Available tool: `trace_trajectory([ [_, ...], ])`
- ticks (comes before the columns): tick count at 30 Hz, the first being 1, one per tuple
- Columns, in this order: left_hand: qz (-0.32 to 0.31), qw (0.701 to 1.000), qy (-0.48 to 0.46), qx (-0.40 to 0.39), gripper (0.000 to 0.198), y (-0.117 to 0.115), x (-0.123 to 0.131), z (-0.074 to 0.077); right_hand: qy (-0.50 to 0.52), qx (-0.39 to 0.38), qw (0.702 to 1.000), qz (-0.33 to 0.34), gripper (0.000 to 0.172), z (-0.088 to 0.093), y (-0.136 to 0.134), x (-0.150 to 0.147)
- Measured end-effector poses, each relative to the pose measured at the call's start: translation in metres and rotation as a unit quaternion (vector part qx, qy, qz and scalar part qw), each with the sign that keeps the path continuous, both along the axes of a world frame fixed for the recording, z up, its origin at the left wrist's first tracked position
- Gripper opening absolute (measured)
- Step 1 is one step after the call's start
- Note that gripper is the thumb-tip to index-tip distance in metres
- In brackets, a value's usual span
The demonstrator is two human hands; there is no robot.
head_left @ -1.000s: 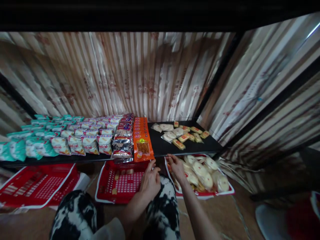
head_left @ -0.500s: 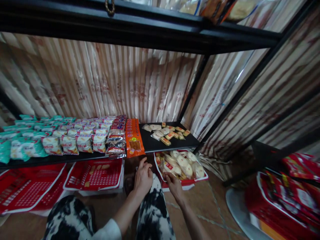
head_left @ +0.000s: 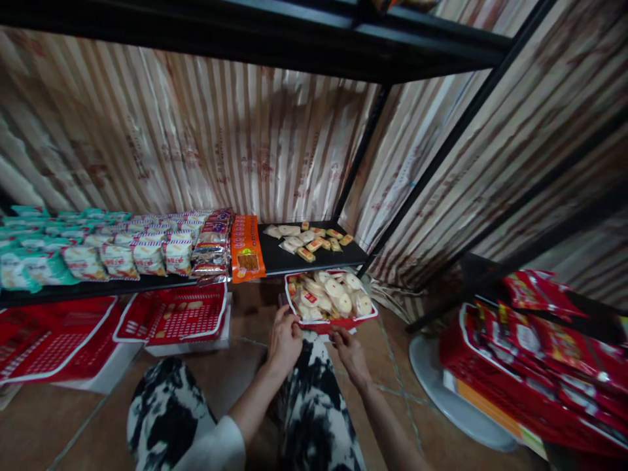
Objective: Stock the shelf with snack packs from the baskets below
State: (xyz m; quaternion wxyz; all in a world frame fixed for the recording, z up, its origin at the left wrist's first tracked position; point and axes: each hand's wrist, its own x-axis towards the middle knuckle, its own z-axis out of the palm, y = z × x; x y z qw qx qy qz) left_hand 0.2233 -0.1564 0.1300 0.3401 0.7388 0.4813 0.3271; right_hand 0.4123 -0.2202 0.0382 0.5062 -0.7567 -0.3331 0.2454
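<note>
dim, warm light with deep shadow under the upper shelf (head_left: 294,39). the wide lens bends the edges, and the red packets (head_left: 530,340) at right are smeared by motion blur.

Black-and-white blotched trousers (head_left: 314,412), pale short sleeve (head_left: 216,445) (left arm)

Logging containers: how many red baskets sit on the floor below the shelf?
3: far-left basket, middle basket, and bun basket at left hand, right hand; red packets at right may hide another.
</note>
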Motion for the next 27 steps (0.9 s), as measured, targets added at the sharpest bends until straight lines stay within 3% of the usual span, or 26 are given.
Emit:
trace_trajectory([
  [6,0.027,0.999,-0.038,-0.008,0.026,-0.028,0.017,0.018,-0.027,0.011,1.000,-0.006,0.043,0.046,-0.028,0.032],
  [10,0.013,0.998,-0.058,-0.016,0.026,-0.044,0.041,0.009,-0.034,0.062,0.997,-0.017,0.045,0.071,-0.047,0.061],
  [14,0.009,0.996,-0.083,-0.031,0.026,-0.053,0.069,-0.010,-0.012,0.088,0.995,-0.040,0.047,0.068,-0.065,0.085],
  [18,0.005,0.995,-0.090,-0.042,0.026,-0.060,0.082,-0.019,0.006,0.073,0.997,-0.033,0.044,0.054,-0.067,0.098],
  [21,0.026,0.994,-0.091,-0.048,0.026,-0.055,0.078,-0.019,-0.005,0.057,0.998,0.003,0.042,0.048,-0.048,0.099],
  [27,0.095,0.986,-0.118,-0.071,0.027,-0.029,0.057,-0.020,-0.041,0.055,0.994,0.084,0.037,0.046,0.016,0.076],
])
